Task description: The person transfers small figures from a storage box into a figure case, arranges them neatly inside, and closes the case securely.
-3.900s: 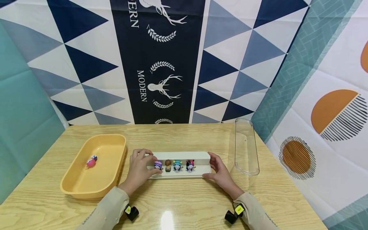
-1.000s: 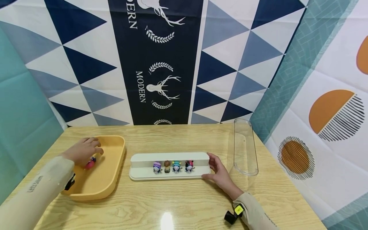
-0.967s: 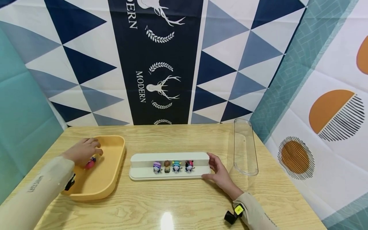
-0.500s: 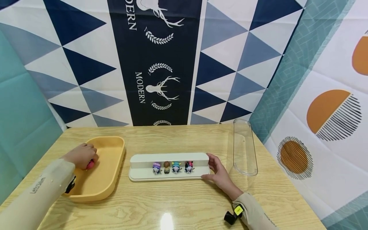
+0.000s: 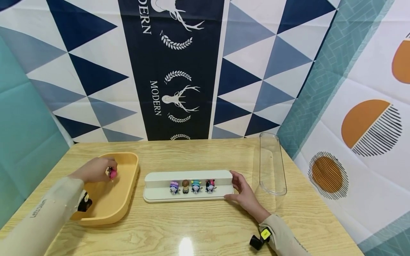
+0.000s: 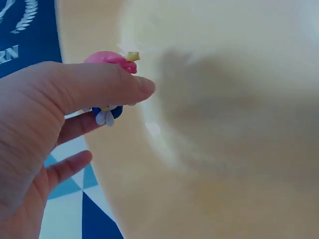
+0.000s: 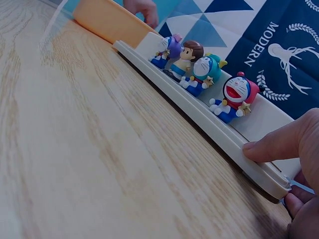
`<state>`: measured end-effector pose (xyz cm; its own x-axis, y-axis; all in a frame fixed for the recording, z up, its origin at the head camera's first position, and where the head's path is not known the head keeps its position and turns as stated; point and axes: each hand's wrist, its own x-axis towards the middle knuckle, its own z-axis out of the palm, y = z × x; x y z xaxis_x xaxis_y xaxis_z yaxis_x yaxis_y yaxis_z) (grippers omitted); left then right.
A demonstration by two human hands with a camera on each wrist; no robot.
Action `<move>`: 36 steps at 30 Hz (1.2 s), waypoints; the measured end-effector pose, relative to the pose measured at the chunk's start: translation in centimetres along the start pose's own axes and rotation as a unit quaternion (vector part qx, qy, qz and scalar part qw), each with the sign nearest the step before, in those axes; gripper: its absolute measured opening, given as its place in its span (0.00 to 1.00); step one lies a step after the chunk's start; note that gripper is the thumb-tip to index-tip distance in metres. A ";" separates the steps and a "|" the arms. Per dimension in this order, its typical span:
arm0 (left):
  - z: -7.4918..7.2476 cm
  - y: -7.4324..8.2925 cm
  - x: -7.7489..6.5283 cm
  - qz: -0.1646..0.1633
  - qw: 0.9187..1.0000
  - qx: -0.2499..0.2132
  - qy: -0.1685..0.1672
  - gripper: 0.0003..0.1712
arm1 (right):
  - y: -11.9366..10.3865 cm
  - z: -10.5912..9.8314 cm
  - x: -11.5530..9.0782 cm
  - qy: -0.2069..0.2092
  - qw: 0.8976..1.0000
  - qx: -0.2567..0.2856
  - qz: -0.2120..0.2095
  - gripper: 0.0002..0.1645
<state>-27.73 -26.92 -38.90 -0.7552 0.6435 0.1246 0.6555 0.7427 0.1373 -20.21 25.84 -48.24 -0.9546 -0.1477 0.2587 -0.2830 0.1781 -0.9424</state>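
Observation:
My left hand (image 5: 97, 169) pinches a small figurine (image 6: 106, 58) with a pink hat between thumb and fingers. In the left wrist view the thumb covers its face; blue and white feet show below. That hand is over the yellow tray (image 5: 110, 204). My right hand (image 5: 245, 192) holds the right end of a white stepped display stand (image 5: 155, 193), its thumb on the front edge. On the lower step sit a purple-hatted figurine (image 5: 174, 187), a brown-haired figurine (image 7: 187, 55), a teal-hatted figurine (image 5: 196, 186) and a red-hooded figurine (image 7: 237, 94).
A clear plastic cover (image 5: 273, 192) lies at the right of the wooden table (image 5: 205, 227), near the back corner. Patterned cloth (image 5: 179, 64) hangs behind the table. The tray stands left of the stand, with a gap between them.
My left hand has left the stand, reached into the tray and picked up the pink-hatted figurine, now shifted slightly right. My right hand has stayed on the stand's end.

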 end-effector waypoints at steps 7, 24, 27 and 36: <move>-0.6 1.3 1.2 -0.049 0.993 -0.086 0.059 0.13 | -0.3 0.0 -0.1 0.000 1.000 0.002 -0.004 0.53; -0.2 6.7 2.9 -0.182 0.930 -0.265 0.176 0.17 | -0.3 0.0 -0.2 0.001 1.000 0.000 0.000 0.52; 0.0 7.6 3.4 -0.189 0.916 -0.297 0.193 0.17 | -0.3 0.0 -0.2 0.002 1.000 0.000 0.000 0.53; 0.7 10.0 3.9 -0.226 0.840 -0.450 0.204 0.17 | -0.3 0.1 -0.2 0.006 1.000 0.002 0.004 0.53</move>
<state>-24.12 -16.86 -37.76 -0.9836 0.0798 0.1618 0.1794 0.3353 0.9249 -19.95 25.74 -47.97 -0.9580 -0.1351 0.2529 -0.2744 0.1759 -0.9454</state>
